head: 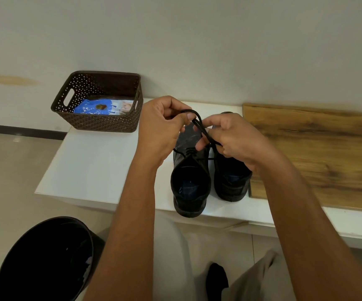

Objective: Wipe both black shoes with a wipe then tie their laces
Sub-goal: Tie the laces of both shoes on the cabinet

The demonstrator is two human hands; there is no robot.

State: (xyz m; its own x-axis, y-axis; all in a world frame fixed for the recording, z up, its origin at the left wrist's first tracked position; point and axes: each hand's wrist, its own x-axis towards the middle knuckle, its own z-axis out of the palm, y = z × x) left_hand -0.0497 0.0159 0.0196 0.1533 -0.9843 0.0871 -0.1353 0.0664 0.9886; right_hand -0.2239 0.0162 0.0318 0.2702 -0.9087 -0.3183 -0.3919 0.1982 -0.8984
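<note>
Head view: both black shoes stand side by side on the white desk, heels toward the person; the left shoe [190,177] sits directly below the fingers, the right shoe [232,177] just beside it and partly under the right wrist. The left hand [162,127] pinches a loop of the black lace [199,124] between thumb and curled fingers [188,117]; the right hand [234,140] pinches the other strand, its fingers curled close around it, and the two strands cross in the gap between the hands, above the left shoe's tongue.

The lace looks thin, soft and limp, likely slick enough to slip unless held near the crossing; the shoes seem stiff and heavy enough to stay put under a gentle pull.

Beyond the left fingers stands a brown basket [98,101] holding a blue packet [93,108]; a wooden board [314,153] lies past the right hand; a dark bin [45,261] sits low, near the left forearm.

The right shoe's laces are hidden by the right hand, so whether they are tied I cannot tell; no wipe is plainly visible; the lace ends are lost inside the grips.
</note>
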